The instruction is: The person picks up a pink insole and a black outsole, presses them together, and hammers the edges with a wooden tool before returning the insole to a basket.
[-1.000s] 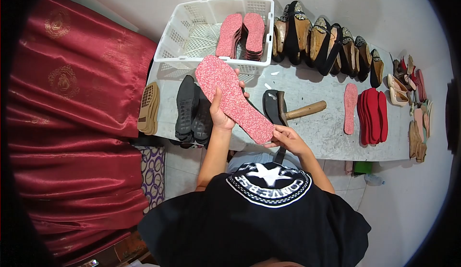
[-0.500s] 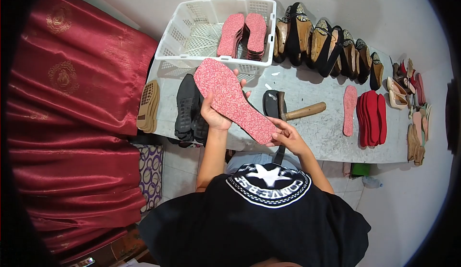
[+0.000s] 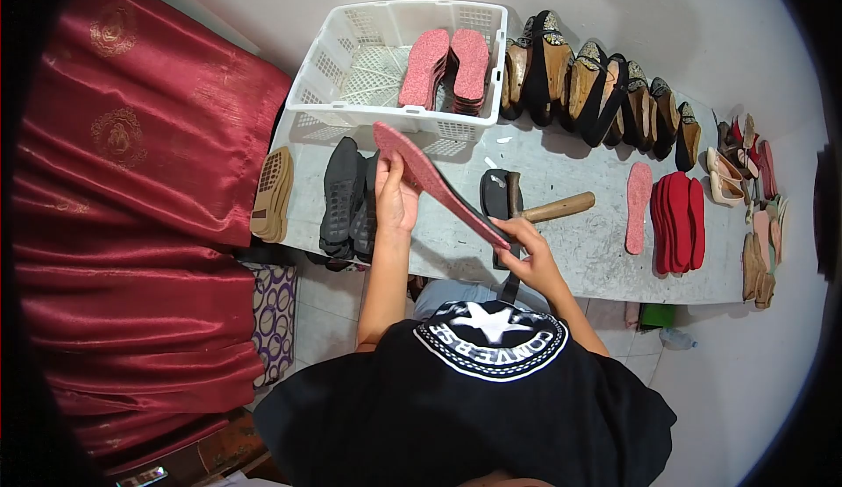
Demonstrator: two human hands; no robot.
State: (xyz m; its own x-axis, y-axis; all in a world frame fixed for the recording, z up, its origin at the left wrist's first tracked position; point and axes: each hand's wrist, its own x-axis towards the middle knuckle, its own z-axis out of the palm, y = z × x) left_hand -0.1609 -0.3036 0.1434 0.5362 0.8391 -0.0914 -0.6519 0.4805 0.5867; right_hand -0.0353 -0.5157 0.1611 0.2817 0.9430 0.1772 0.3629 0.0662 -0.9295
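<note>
A pink patterned insole (image 3: 427, 174) is held up over the table, tilted so that its dark edge shows. My left hand (image 3: 397, 196) grips it near its wide upper end. The fingers of my right hand (image 3: 529, 253) pinch its narrow lower end. Just beyond my right hand, a hammer (image 3: 557, 207) with a wooden handle lies beside a black sole-shaped piece (image 3: 495, 191). Black soles (image 3: 343, 191) stand in a stack left of my left hand.
A white plastic basket (image 3: 351, 112) holds stacked pink insoles (image 3: 470, 62). Shoes on wooden lasts (image 3: 548, 71) line the wall. A single pink insole (image 3: 638, 206) and red insoles (image 3: 677, 222) lie right on the grey table (image 3: 596, 272). Tan soles (image 3: 272, 193) sit at the left edge.
The held insole has been turned from showing its broad patterned face to nearly edge-on. Both hands have rotated with it and keep their hold.
</note>
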